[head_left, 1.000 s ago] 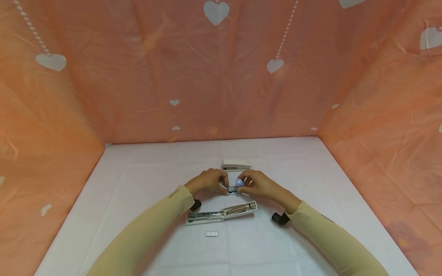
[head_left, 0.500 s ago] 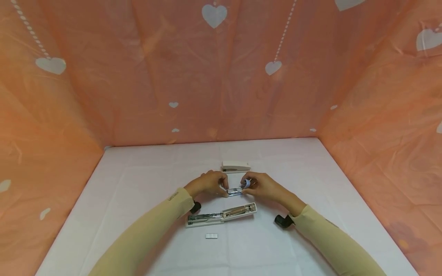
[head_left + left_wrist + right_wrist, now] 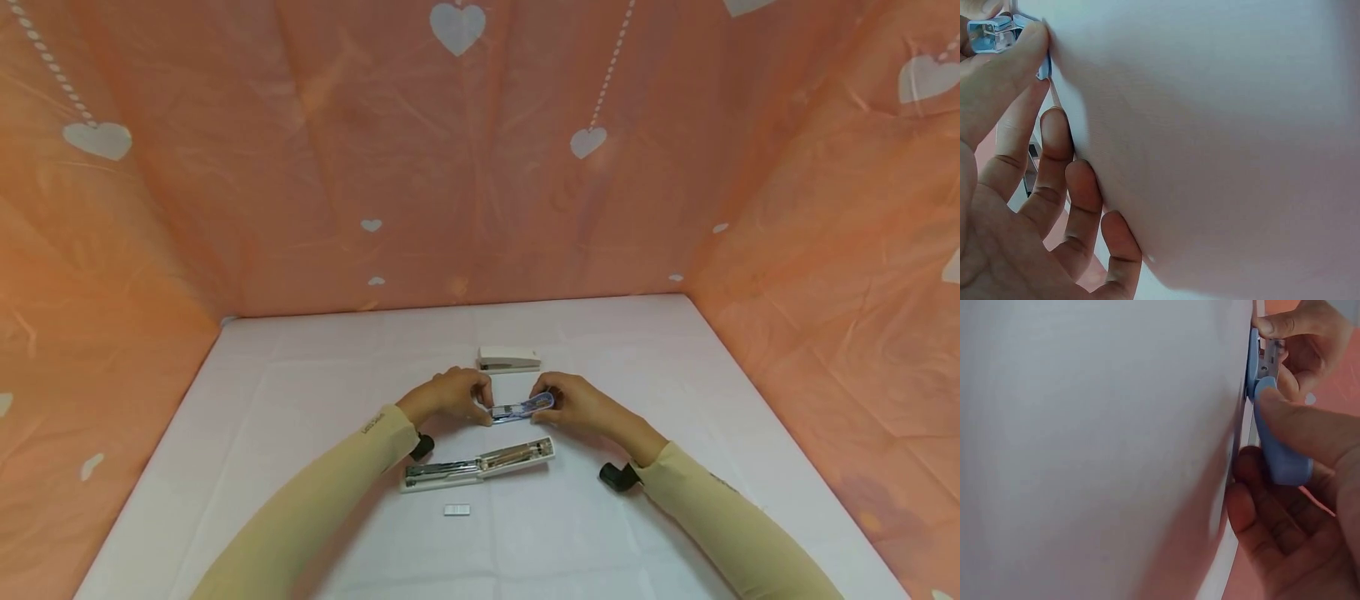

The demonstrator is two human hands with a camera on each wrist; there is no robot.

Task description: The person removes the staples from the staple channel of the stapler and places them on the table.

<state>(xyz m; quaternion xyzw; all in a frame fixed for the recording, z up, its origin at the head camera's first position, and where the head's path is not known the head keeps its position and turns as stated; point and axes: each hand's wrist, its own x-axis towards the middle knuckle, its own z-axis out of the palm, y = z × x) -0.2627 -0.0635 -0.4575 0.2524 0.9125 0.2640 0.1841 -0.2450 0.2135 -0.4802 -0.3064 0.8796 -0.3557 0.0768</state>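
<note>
**Two hands on a small blue stapler, mid-tabletop**

Biggest thing first: peach cloth with white hearts (image 3: 457, 23) hangs as a backdrop all round the white tabletop (image 3: 675, 375). On it, taking the long opened white stapler (image 3: 480, 465) as our landmark, here is how everything sits.

That opened stapler lies flat, its metal channel showing, angled slightly up toward the right. Both beige sleeves come in from the near edge and pass either side of it. Just beyond it, the left hand (image 3: 448, 396) and the right hand (image 3: 573, 402) meet over the small blue stapler (image 3: 521, 408), which is held just above the tabletop, directly behind the landmark. The left hand pinches its metal end between thumb and fingertips (image 3: 1019, 44); the wrist view shows the remaining fingers loosely curled beneath. The right hand pinches the blue plastic end, thumb (image 3: 1310, 434) pressed along the top, fingers curled under.

Farther back still, beyond the hands, a closed white stapler (image 3: 509, 358) sits by itself. On the near side of the landmark, just in front of it, lies a small strip of staples (image 3: 457, 509), apart from everything else.
</note>
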